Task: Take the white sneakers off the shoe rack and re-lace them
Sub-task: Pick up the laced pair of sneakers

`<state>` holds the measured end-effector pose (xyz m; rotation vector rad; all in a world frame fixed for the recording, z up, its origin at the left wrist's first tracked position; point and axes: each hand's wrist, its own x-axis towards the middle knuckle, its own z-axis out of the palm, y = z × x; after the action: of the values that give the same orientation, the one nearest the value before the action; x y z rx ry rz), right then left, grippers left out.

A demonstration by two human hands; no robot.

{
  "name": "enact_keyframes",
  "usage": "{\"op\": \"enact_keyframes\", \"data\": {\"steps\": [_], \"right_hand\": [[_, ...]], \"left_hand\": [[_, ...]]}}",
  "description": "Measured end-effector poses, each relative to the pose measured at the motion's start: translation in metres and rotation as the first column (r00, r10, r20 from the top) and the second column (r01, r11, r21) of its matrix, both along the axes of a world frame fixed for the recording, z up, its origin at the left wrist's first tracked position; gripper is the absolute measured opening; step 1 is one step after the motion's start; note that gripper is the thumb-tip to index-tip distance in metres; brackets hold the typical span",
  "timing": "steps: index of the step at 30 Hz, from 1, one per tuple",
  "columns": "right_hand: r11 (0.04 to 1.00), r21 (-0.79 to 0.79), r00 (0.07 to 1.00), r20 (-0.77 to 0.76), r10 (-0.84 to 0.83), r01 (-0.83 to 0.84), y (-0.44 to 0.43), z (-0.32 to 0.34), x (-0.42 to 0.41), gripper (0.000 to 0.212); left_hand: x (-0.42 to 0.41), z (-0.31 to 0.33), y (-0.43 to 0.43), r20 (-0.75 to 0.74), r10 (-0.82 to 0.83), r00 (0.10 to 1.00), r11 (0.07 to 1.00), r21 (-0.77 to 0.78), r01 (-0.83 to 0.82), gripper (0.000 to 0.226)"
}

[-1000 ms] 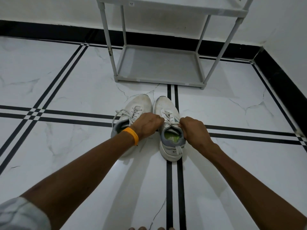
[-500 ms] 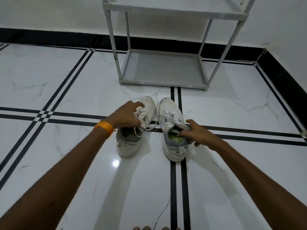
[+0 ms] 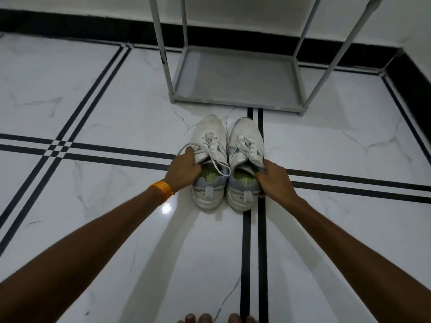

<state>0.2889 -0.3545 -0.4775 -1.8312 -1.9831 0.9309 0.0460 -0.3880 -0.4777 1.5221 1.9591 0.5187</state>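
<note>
Two white sneakers stand side by side on the floor, toes toward the rack. My left hand grips the outer collar of the left sneaker; an orange band circles that wrist. Loose white laces trail over this shoe's opening. My right hand grips the outer collar of the right sneaker. Both shoes show green insoles and grey heel tabs. The grey shoe rack stands just beyond the toes, its bottom shelf bare.
The floor is glossy white marble with black double stripes. A black skirting and white wall run behind the rack, with a corner at the right. My bare toes show at the bottom edge.
The left sneaker has been turned straight and pulled next to the right one. Both hands moved from the laces and tongues to the shoes' outer collars.
</note>
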Motion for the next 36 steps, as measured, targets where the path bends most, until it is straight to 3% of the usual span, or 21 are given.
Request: {"op": "enact_keyframes", "data": {"steps": [4, 9, 21, 30, 36], "right_hand": [[0.995, 0.097, 1.000, 0.023, 0.012, -0.014, 0.005, 0.011, 0.007, 0.022], [0.995, 0.094, 0.999, -0.047, 0.022, -0.017, 0.002, 0.055, 0.018, 0.029], [0.997, 0.076, 1.000, -0.025, -0.002, 0.004, -0.001, 0.304, 0.041, 0.033], [0.999, 0.032, 1.000, -0.008, -0.030, 0.030, 0.088, 0.478, 0.032, 0.047], [0.998, 0.052, 0.999, -0.006, -0.040, 0.040, 0.183, 0.501, 0.009, 0.044]], "left_hand": [[0.009, 0.018, 0.007, -0.017, 0.001, 1.000, 1.000, 0.032, 0.000, 0.043], [0.015, 0.062, 0.006, 0.008, -0.007, 1.000, 0.996, 0.084, 0.006, 0.059], [0.039, 0.303, 0.005, 0.085, 0.024, 0.996, 0.998, 0.059, -0.029, 0.064], [0.038, 0.477, 0.096, 0.103, 0.031, 0.994, 0.997, 0.061, -0.038, 0.065], [0.019, 0.492, 0.188, 0.098, 0.034, 0.995, 0.995, 0.085, -0.042, 0.062]]}}
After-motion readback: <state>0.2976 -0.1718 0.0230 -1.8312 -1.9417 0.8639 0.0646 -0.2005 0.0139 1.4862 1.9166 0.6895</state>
